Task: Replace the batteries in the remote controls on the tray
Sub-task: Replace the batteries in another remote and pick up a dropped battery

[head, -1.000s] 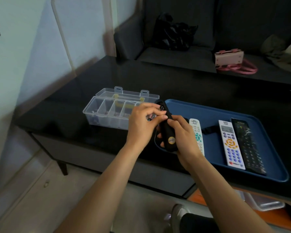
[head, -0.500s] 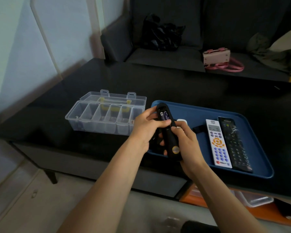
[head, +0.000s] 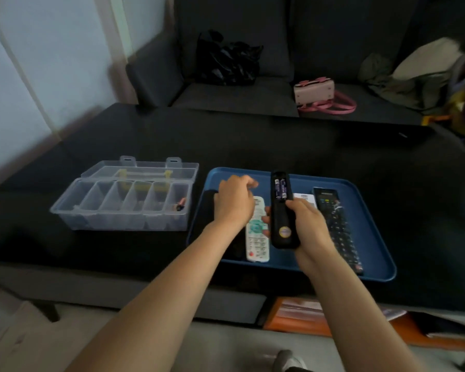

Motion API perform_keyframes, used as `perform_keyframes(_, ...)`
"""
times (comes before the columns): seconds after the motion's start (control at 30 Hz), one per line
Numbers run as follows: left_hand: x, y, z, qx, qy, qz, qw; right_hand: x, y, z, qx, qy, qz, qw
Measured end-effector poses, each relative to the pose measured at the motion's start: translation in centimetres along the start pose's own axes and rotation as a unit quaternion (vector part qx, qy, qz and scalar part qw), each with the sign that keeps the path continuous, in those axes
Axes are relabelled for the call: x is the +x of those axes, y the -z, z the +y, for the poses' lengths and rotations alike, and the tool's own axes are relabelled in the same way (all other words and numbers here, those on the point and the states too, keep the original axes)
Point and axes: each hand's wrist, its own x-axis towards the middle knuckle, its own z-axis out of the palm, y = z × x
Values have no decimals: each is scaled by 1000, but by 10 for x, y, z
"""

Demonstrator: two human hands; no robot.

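Two bare forearms reached forward over a blue tray (head: 371, 237) on a black table (head: 253, 140). The right hand (head: 310, 226) gripped a black remote (head: 282, 224) above the tray's middle, back side up, its compartment uncovered with two purple-labelled batteries (head: 281, 189) inside (label writing too blurred to read). A round gold sticker marked the remote's near end. The left hand (head: 234, 204) hovered over the tray's left part, fingers loosely curled, holding nothing visible. Beneath it on the tray lay a white remote (head: 257, 237); a black keypad remote (head: 336, 224) lay at the tray's right. Left of the tray stood a clear compartment box (head: 121, 205), lid open. Beyond the tray, a pink handbag (head: 316, 92) sat on a dark sofa (head: 239, 98).
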Motion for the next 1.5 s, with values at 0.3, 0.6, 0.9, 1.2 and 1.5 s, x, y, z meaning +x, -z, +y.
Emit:
perform_keyframes(0.3, 11, -49, 21, 324, -135, -86, 932, 13, 24, -12, 27, -9, 29, 999)
perform_keyframes(0.6, 1, -3, 17, -215, 50, 1, 975, 11, 22, -11, -2, -13, 27, 1000)
perform_keyframes(0.9, -29, 38, 2, -330, 80, -89, 936, 0, 15, -9, -55, -47, -35, 997)
perform_keyframes(1.2, -31, 42, 1, -344, 27, -44, 938, -3, 9, -8, -74, -46, -63, 994)
perform_keyframes(1.5, -31, 35, 6, -350, 9, 4, 937, -1, 14, -7, -93, -44, -76, 992)
